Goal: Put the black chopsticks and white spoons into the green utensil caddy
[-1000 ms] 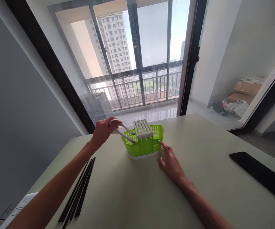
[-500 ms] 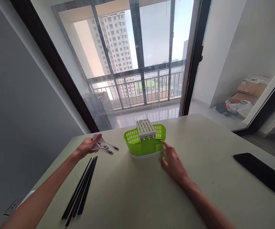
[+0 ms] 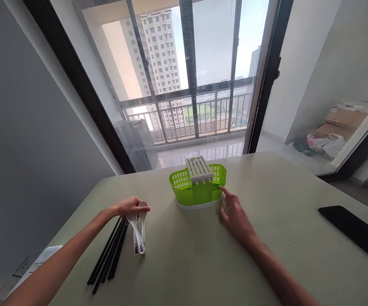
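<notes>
My left hand (image 3: 128, 205) is closed round the bowl ends of several white spoons (image 3: 138, 237), whose handles point down towards me, low over the table. Right beside them lies a loose bundle of black chopsticks (image 3: 108, 256); their far ends are partly behind my hand. A green cutlery basket (image 3: 184, 194) with a white slatted top (image 3: 199, 169) and white base stands at the middle back. At its right side, my right hand (image 3: 236, 216) has the index finger stretched to the basket's rim and the thumb apart; it holds nothing.
A long black flat object (image 3: 352, 227) lies on the pale table (image 3: 203, 259) at the right. A white paper or box (image 3: 45, 257) shows at the left edge, partly behind my left arm. Glass doors (image 3: 187, 80) stand beyond the table.
My left hand has lowered towards the table beside the chopsticks, and the spoon handles have swung from pointing right to pointing towards me. My right hand stays at the basket. The view has shifted slightly.
</notes>
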Tool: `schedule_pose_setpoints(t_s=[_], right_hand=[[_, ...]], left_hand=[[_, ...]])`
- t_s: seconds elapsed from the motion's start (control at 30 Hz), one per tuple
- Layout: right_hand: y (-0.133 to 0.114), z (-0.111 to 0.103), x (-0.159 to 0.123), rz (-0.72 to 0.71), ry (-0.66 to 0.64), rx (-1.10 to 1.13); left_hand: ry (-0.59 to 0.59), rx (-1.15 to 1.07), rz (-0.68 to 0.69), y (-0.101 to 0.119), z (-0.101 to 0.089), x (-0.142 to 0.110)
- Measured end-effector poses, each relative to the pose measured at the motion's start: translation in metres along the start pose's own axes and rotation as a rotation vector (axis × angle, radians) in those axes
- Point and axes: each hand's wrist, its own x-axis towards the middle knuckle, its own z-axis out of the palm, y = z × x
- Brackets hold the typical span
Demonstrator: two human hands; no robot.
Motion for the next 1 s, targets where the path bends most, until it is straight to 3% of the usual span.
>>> schedule_pose_setpoints(t_s=[0.4, 0.67, 0.9, 1.0], right_hand=[[-0.002, -0.002, 0.001, 0.002, -0.004, 0.009], [-0.004, -0.004, 0.001, -0.011, 0.016, 0.009], [-0.002, -0.003, 0.001, -0.003, 0.015, 0.006], [-0.003, -0.003, 0.001, -0.004, 0.013, 0.006]], left_hand=[[0.105, 0.18, 0.195, 0.001, 0.013, 0.013], [0.281, 0.316, 0.279, 0.013, 0.018, 0.013], [0.399, 0.41, 0.26, 0.027, 0.005, 0.003], [0.501, 0.443, 0.225, 0.045, -0.004, -0.002]])
